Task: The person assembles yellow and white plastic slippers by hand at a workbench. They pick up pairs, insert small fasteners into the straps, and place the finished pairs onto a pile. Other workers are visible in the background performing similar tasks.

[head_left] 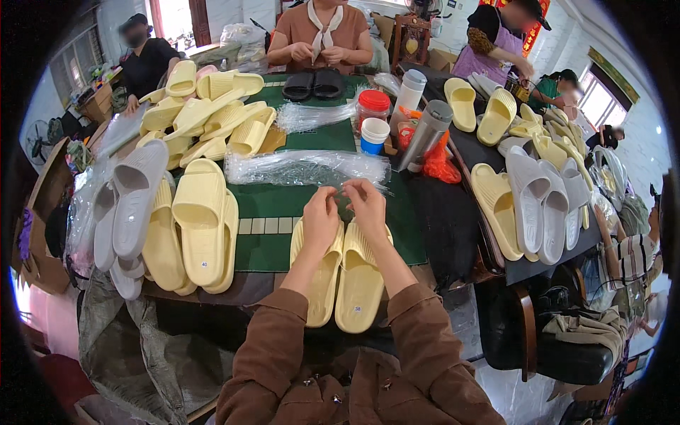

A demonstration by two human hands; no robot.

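A pair of pale yellow slide sandals, the left slide (323,297) and the right slide (358,297), lies side by side at the table's near edge, toes away from me. Above their straps are my left hand (321,212) and my right hand (366,205), fingertips pinched and close to each other. Whatever is between the fingers is too small or too clear to make out. Just beyond my fingertips lies a bundle of thin clear plastic strands (304,168) on the green table mat (262,253).
Yellow slides (202,219) and grey slides (139,202) are heaped at left. More grey slides (528,202) and yellow ones crowd the right-hand table. A steel flask (427,134), a red-lidded jar (373,106) and a paper cup (374,134) stand ahead. Across sits a person (322,42) behind black slides (313,84).
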